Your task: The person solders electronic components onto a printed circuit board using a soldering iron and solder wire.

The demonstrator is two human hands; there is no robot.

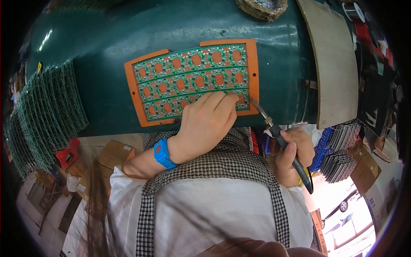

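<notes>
A green circuit board panel [188, 72] with rows of oval cut-outs lies in an orange frame [256, 55] on the dark green tabletop. My left hand [209, 118] rests over the panel's near right part, its fingertips pinched together. A thin wire [241, 98] seems to stick out from them; most of it is hidden by the hand. In my right hand [299, 147] is a soldering iron [280, 137], held like a pen and slanting up to the left. Its tip is close to the panel's near right corner; whether it touches cannot be made out.
Several green circuit boards [53, 111] stand stacked at the left edge. A pale board [338, 64] lies on the right, with a wire spool [353, 12] beyond it. At the far edge sits a round, crusty bowl [263, 7]. Cardboard boxes [113, 154] are below at left.
</notes>
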